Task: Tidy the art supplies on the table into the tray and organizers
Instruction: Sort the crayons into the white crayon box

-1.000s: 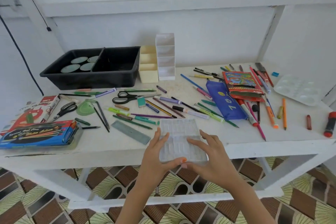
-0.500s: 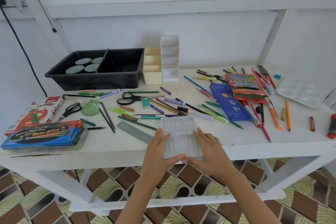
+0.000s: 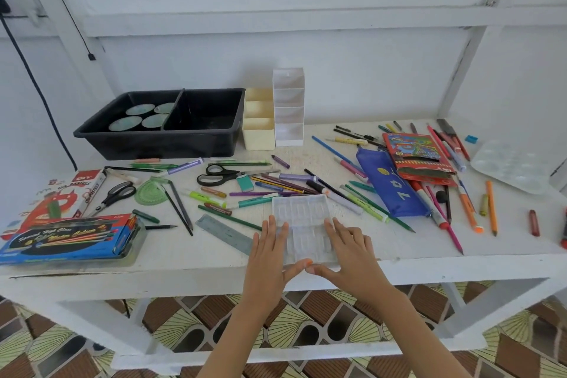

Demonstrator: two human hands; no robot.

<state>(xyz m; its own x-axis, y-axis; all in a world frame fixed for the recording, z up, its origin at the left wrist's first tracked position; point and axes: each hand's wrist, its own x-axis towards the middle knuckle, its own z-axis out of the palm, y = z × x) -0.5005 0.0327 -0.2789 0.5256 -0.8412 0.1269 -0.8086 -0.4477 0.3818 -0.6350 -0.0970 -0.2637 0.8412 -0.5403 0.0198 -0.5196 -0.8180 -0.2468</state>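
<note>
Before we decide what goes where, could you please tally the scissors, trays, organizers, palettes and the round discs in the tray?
Scissors: 2
Black tray: 1
Organizers: 2
Palettes: 2
Round discs: 4
Total: 11

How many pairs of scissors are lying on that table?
2. One pair of scissors lies in front of the black tray; a second pair lies further left, beside the oil pastels box. Others may hide under clutter.

Black cable, patterned floor tiles
</note>
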